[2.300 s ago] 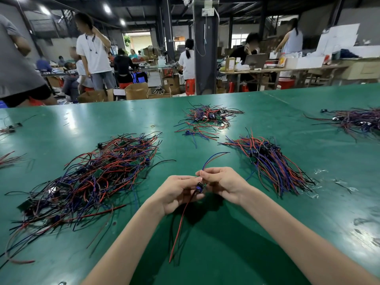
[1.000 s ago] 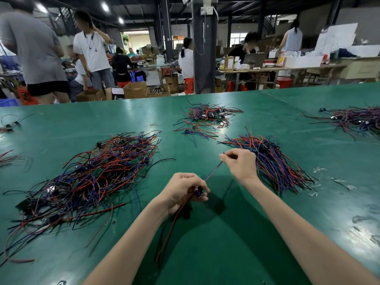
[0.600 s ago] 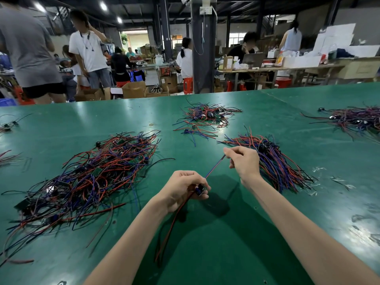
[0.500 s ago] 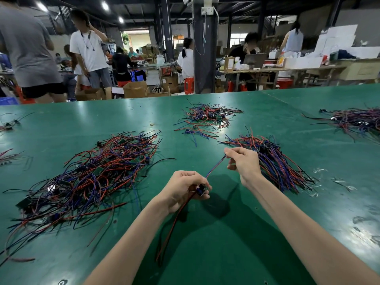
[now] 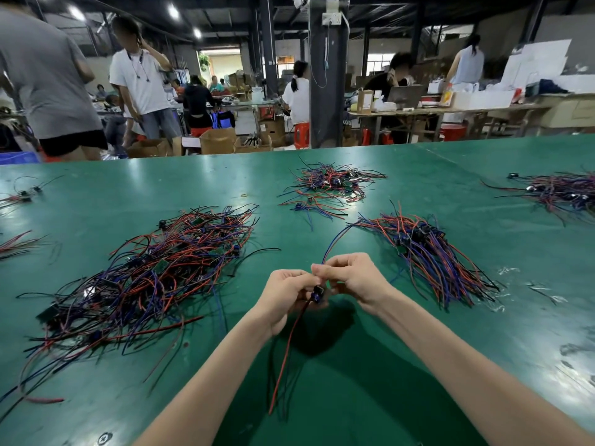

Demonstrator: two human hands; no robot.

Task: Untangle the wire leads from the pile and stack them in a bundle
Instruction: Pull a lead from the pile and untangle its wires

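Note:
Above the green table (image 5: 370, 397), my left hand (image 5: 285, 292) and my right hand (image 5: 351, 278) meet over one wire lead (image 5: 317, 292). The left grips its small dark component; its red and black wires hang down toward me. The right pinches the lead's blue and red wires, which arc up and away. A large tangled pile (image 5: 145, 278) of red, blue and black leads lies to the left. A combed, aligned bundle (image 5: 431, 255) lies to the right of my hands.
A smaller tangle (image 5: 328, 185) lies farther back at the centre, another pile (image 5: 560, 191) at the far right, and stray leads (image 5: 16, 246) at the left edge. Several people stand or sit beyond the table's far edge among boxes and benches.
My right hand, which had drawn the blue and red wires out straight to the upper right, has come back beside the left hand. The wires now curve loosely above it.

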